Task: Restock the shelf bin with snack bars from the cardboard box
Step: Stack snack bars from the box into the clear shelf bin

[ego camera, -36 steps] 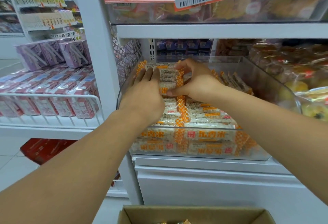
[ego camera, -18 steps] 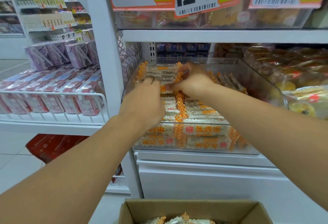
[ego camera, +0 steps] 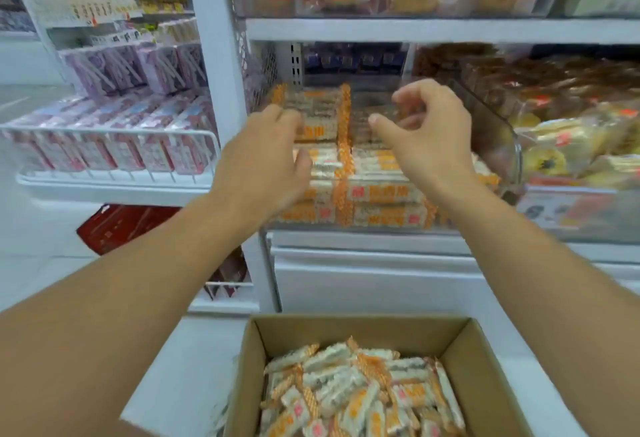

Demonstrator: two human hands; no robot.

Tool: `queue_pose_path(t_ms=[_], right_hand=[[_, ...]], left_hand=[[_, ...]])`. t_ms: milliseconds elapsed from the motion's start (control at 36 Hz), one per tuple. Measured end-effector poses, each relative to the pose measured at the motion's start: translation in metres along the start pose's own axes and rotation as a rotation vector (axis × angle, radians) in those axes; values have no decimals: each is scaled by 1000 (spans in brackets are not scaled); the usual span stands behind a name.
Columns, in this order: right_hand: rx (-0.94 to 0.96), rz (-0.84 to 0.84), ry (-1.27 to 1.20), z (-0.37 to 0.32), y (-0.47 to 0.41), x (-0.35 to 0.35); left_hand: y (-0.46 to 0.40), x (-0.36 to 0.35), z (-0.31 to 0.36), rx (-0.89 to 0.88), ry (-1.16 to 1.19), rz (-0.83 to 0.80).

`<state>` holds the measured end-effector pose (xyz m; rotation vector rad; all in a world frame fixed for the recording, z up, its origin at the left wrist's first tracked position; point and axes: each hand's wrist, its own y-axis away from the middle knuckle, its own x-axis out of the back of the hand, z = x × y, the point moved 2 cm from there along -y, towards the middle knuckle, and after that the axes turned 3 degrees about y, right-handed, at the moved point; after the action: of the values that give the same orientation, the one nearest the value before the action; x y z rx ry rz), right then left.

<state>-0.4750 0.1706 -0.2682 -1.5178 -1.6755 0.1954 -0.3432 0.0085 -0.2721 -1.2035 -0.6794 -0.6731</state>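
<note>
Head view, contents.
- Clear rigid plastic shelf bin (ego camera: 512, 145) on the white metal shelf: holds orange-and-white wrapped snack bars (ego camera: 377, 190) in flat stacked rows, filled toward the front, a further stack (ego camera: 313, 109) raised at the back left.
- Open brown cardboard box (ego camera: 465, 350) below the shelf: holds a loose heap of the same orange-and-white wrapped bars (ego camera: 353, 388), plenty left to shelve.
- Left hand (ego camera: 263, 166): over the left side of the bin, fingers loosely curled, holding nothing; blurred, so contact with the bars cannot be told.
- Right hand (ego camera: 426, 135): above the bin's middle, thumb and fingers loosely curved and apart, nothing between them.
- Adjoining: purple-and-white cartons (ego camera: 138, 69) in the white wire rack to the left; bagged pastries (ego camera: 571, 145) in the bin to the right.

Risks, as judged.
- The raised back stack looks unsupported at its front; a passing wrist could topple it.
- Glossy wrappers probably slide, so rows may skew or spill over the front wall when more are pressed in.
- The box bars lie jumbled; a handful grabbed at odd angles could shed pieces.

Change since half a second ago.
- Both hands then touched the bars at the bin's back; they have lifted off and come apart.
- The camera has tipped down, showing far more of the box.
</note>
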Motion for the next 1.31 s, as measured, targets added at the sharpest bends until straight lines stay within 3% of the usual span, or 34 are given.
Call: queue_pose_path(t_ms=[56, 83, 139, 194, 250, 306, 333, 417, 528, 639, 833, 944, 1028, 1139, 1250, 1306], right_hand=[[138, 214, -128, 2, 48, 15], [171, 243, -173, 7, 76, 16], [146, 92, -165, 28, 131, 1], [72, -302, -57, 59, 188, -26], [-29, -847, 100, 93, 242, -48], [-41, -1277, 344, 125, 291, -53], [-38, -1387, 424, 137, 311, -52], [7, -1387, 531, 152, 348, -47], [173, -1299, 623, 156, 363, -58], [201, -1245, 680, 160, 360, -73], [236, -1230, 682, 161, 345, -101], [245, -1312, 766, 154, 341, -111], [178, -1367, 778, 153, 341, -110], [82, -1295, 693, 154, 335, -104], [-186, -1135, 498, 153, 319, -94], [-385, -1066, 345, 154, 311, -88]], left_hand=[[21, 2, 14, -54, 45, 50], [35, -3, 23, -81, 62, 6], [71, -25, 38, -109, 0, -292], [124, -63, 42, -112, -195, -761], [183, -101, 36, -14, -360, -1138], [244, -136, 26, 209, -354, -1413], [273, -148, 22, 348, -316, -1472], [340, -173, 7, 646, -238, -1357], [361, -187, 7, 846, -102, -1173], [339, -197, 5, 911, 18, -1065], [357, -214, -6, 1009, 227, -1090], [352, -219, 9, 1257, 442, -976], [353, -223, 15, 1444, 622, -879], [349, -219, 21, 1659, 911, -736], [372, -256, -5, 1725, 964, -544], [363, -243, 4, 1707, 1002, -553]])
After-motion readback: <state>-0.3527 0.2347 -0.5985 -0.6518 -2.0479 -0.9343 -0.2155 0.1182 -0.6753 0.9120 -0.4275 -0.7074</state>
